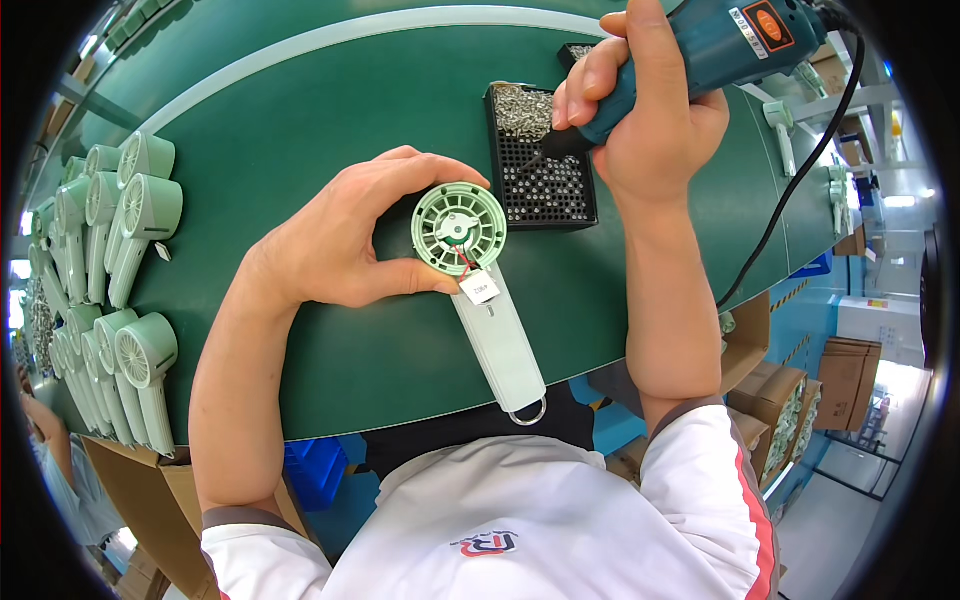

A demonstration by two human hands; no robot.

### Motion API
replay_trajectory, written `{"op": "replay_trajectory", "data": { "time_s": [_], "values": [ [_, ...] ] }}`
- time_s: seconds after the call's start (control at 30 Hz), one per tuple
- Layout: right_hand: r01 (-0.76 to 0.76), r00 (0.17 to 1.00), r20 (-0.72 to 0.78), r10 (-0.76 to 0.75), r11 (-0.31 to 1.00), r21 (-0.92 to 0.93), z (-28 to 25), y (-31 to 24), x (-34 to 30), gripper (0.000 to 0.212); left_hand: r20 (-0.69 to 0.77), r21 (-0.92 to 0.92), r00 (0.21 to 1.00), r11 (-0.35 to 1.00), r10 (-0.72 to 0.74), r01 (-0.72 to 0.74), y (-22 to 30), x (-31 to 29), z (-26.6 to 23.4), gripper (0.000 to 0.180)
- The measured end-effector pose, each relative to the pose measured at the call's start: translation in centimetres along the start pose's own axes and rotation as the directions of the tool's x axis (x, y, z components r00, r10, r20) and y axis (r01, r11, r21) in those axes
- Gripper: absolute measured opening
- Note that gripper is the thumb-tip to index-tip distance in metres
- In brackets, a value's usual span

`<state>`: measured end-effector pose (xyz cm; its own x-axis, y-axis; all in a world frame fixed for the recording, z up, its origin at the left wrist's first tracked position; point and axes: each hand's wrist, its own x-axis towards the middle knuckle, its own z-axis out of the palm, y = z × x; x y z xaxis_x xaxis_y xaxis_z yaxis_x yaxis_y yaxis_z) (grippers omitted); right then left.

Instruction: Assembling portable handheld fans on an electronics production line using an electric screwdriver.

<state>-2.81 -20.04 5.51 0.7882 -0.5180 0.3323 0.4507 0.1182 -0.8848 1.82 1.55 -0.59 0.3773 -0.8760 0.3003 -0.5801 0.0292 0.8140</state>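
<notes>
My left hand grips the round head of a pale green handheld fan lying on the green table. The fan's open back shows red and black wires and a small white part. Its handle points toward me and ends in a metal ring. My right hand holds a teal electric screwdriver, its dark tip lowered over a black perforated tray of small metal screws. The tray sits just right of the fan's head.
Several pale green fans lie stacked along the table's left edge. A black power cord hangs from the screwdriver on the right. Cardboard boxes stand on the floor at right, another box at lower left.
</notes>
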Motion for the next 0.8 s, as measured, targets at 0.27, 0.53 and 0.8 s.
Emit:
{"op": "replay_trajectory", "data": {
  "time_s": [0.27, 0.53, 0.8],
  "values": [
    [0.085, 0.988, 0.14, -0.065, 0.986, -0.143, -0.4, 0.5, -0.7, 0.018, -0.005, 0.003, 1.0, 1.0, 0.01, -0.01, -0.1, 0.1, 0.1, 0.069],
    [0.166, 0.976, 0.168, -0.142, 0.976, -0.14, 0.5, 0.2, -1.4, 0.012, -0.007, -0.009, 1.0, 1.0, -0.012, 0.012, 0.2, 0.0, 0.0, 0.066],
    [0.189, 0.963, 0.199, -0.183, 0.982, -0.01, -0.7, 1.3, 0.0, 0.023, -0.009, -0.02, 1.0, 1.0, -0.011, 0.01, 0.3, 0.0, 0.0, 0.064]
  ]
}}
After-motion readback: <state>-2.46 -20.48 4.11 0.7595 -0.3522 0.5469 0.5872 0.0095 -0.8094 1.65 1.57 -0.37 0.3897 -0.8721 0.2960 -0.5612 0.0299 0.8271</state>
